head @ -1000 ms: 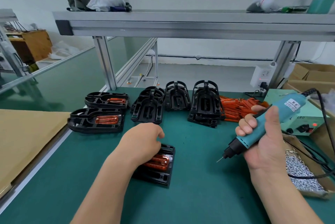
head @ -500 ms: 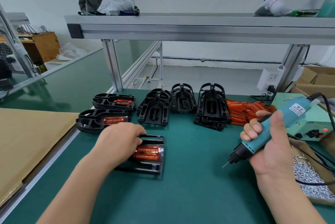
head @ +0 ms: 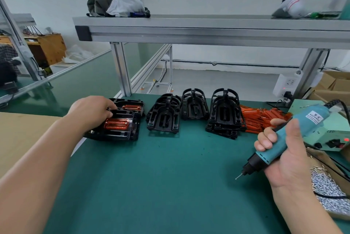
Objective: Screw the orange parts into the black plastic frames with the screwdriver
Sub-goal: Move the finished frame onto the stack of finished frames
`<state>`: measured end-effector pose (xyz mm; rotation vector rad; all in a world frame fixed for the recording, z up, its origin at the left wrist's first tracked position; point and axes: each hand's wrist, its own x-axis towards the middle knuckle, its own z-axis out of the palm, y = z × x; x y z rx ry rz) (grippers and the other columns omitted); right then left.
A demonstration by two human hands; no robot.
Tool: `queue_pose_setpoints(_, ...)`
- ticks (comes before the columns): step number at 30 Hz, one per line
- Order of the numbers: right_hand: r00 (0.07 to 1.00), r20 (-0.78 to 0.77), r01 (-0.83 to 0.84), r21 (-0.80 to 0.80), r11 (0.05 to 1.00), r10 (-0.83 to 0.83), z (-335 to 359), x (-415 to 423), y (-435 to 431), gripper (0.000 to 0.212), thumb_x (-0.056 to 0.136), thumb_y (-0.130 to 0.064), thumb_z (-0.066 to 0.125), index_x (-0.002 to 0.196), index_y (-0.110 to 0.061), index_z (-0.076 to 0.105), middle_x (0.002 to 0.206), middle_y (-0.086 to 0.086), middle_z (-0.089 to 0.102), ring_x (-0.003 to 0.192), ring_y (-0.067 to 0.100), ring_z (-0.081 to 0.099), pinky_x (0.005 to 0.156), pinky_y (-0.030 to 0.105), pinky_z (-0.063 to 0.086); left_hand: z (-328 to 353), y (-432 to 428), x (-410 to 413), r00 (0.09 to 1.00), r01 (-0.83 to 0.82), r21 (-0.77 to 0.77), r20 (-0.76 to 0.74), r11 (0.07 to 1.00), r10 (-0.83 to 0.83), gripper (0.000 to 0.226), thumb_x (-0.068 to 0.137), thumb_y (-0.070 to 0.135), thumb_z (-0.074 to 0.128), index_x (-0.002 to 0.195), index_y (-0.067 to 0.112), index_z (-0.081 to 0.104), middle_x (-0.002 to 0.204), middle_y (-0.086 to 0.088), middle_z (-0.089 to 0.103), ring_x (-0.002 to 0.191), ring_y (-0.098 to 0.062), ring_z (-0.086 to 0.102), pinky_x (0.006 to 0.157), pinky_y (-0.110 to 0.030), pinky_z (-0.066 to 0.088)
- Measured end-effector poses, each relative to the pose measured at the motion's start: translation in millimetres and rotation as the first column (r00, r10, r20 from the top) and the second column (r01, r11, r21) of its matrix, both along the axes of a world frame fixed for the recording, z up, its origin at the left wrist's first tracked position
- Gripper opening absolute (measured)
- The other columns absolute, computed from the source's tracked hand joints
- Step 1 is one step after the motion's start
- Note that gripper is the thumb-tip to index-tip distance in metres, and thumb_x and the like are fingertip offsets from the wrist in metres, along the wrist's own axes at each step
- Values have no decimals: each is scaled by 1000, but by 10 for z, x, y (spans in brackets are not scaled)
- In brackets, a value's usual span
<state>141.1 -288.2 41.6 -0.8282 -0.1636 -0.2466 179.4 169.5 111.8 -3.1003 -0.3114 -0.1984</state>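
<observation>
My left hand [head: 92,110] grips the far left edge of a black frame with an orange part [head: 117,125] in it. That frame lies on top of other black frames at the left of the green mat. Another frame with an orange part [head: 132,107] lies just behind it. My right hand [head: 284,160] grips the teal electric screwdriver [head: 295,133] above the mat at the right, its bit [head: 237,178] pointing down and left. Stacks of empty black frames [head: 225,112] stand at the back. A pile of loose orange parts [head: 263,118] lies to their right.
A cardboard box of small silver screws [head: 327,190] sits at the right edge, with a green power unit [head: 331,135] behind it. A brown cardboard sheet [head: 19,139] lies left of the mat. An aluminium shelf [head: 208,31] runs overhead.
My left hand has carried the frame with the orange part from the middle of the mat to the left, onto the frames there. The screwdriver has stayed in my right hand.
</observation>
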Motion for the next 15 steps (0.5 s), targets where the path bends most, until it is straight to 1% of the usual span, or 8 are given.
queue_pose_setpoints(3, 1000, 3, -1, 8, 1000, 1, 0, 4, 4, 35, 107, -51, 50, 98, -21, 64, 69, -6, 45, 57, 7, 45, 54, 20, 44, -70, 21, 80, 1000, -5, -3, -14, 1000, 5, 32, 99, 30, 66, 128, 43, 71, 127, 7, 72, 117, -21, 65, 86, -34, 53)
queue_pose_setpoints(6, 1000, 1, 1, 13, 1000, -1, 5, 16, -9, 36, 109, -51, 47, 98, -21, 63, 69, -6, 44, 57, 7, 45, 54, 20, 44, -135, 33, 131, 1000, -14, -6, 19, 1000, 15, 31, 99, 31, 67, 127, 44, 71, 127, 7, 72, 118, -22, 65, 83, -33, 52)
queue_pose_setpoints(10, 1000, 4, 3, 22, 1000, -3, 10, 17, -26, 36, 109, -51, 47, 98, -21, 63, 69, -6, 44, 56, 7, 44, 54, 20, 43, -214, 4, 149, 998, -23, -11, 65, 1000, 24, 30, 99, 30, 67, 125, 44, 72, 121, 5, 74, 113, -24, 66, 76, -33, 48)
queue_pose_setpoints(15, 1000, 10, 6, 32, 999, -6, 29, 3, -23, 36, 110, -50, 45, 98, -21, 63, 68, -6, 44, 56, 7, 44, 54, 20, 43, -267, -79, 122, 993, -32, 9, 115, 999, 31, 40, 99, 26, 64, 137, 37, 65, 130, 0, 72, 120, -28, 65, 85, -37, 51)
